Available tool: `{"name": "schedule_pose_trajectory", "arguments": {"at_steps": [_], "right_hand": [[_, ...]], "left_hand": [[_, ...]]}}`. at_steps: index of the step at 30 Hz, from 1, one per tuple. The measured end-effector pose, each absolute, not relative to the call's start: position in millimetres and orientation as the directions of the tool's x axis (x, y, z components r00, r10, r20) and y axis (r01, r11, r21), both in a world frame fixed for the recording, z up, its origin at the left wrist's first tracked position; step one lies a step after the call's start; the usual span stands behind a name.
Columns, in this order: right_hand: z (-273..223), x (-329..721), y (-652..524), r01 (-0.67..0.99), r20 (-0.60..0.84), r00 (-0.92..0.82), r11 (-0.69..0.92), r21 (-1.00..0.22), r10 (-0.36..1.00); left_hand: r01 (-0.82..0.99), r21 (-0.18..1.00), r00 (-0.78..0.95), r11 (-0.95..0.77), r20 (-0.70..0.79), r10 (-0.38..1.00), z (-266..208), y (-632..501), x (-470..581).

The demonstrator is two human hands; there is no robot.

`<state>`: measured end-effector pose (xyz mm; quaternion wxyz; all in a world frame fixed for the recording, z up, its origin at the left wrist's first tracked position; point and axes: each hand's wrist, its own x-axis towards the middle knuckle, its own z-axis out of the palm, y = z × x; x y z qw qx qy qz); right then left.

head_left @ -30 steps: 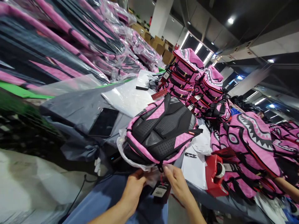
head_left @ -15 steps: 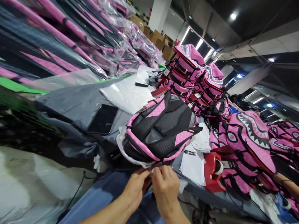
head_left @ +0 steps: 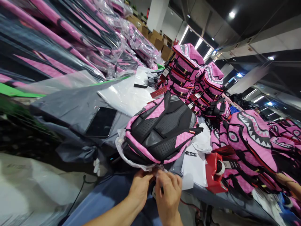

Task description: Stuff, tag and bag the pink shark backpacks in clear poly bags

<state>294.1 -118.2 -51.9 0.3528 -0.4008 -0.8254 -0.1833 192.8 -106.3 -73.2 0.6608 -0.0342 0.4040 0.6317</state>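
Observation:
A pink and black backpack [head_left: 162, 125] lies on the table with its padded back and shoulder straps facing up. A clear plastic bag [head_left: 121, 151] is bunched around its near left end. Close to the table's near edge, my left hand [head_left: 139, 188] is closed, with thumb and fingers on the gathered plastic. My right hand [head_left: 168, 190] sits just beside it, fingers curled and pinched at the same plastic. What lies between the fingertips is partly hidden. A white slip [head_left: 187, 182] shows beside my right hand.
To the right are a red tape dispenser [head_left: 215, 174], white papers [head_left: 194, 168] and stacked shark-mouth backpacks [head_left: 252, 135]. A black tablet [head_left: 101, 121] and plastic bags [head_left: 127, 94] lie left and behind. Wrapped backpacks [head_left: 70, 37] fill the upper left. Another person's arm [head_left: 288, 182] reaches in at right.
My right hand has shifted slightly and turned, its fingers now more upright at the plastic. My left hand stays at the bag. The view has moved a little.

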Motion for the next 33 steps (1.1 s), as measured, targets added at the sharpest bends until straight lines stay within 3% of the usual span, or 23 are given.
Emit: {"name": "schedule_pose_trajectory", "arguments": {"at_steps": [7,15,21,26,29,33], "right_hand": [[-66.9,287.4,-97.0,0.88,0.797,-0.279,0.475,-0.012,0.535],[-61.9,288.0,-99.4,0.836,0.733,-0.441,0.533,0.126,0.518],[-53.9,285.0,-108.5,0.819,0.63,-0.486,0.567,0.087,0.606],[-57.2,286.2,-105.1,0.829,0.676,-0.464,0.55,0.104,0.572],[-56.8,288.8,-103.2,0.825,0.696,-0.437,0.563,0.056,0.571],[-51.1,290.4,-106.6,0.815,0.692,-0.378,0.575,-0.067,0.616]], "left_hand": [[-0.793,0.582,-0.233,0.182,-0.565,0.791,-74.4,-108.4,192.3],[-0.574,0.792,-0.311,0.207,-0.445,0.84,-76.3,-117.0,187.8],[-0.589,0.777,-0.26,0.223,-0.443,0.858,-69.3,-109.8,187.9],[-0.612,0.749,-0.196,0.253,-0.454,0.869,-44.8,-121.9,179.3],[-0.654,0.7,-0.13,0.287,-0.478,0.869,-38.1,-135.6,173.5],[-0.653,0.716,-0.217,0.249,-0.491,0.844,-59.9,-142.6,176.1]]}}
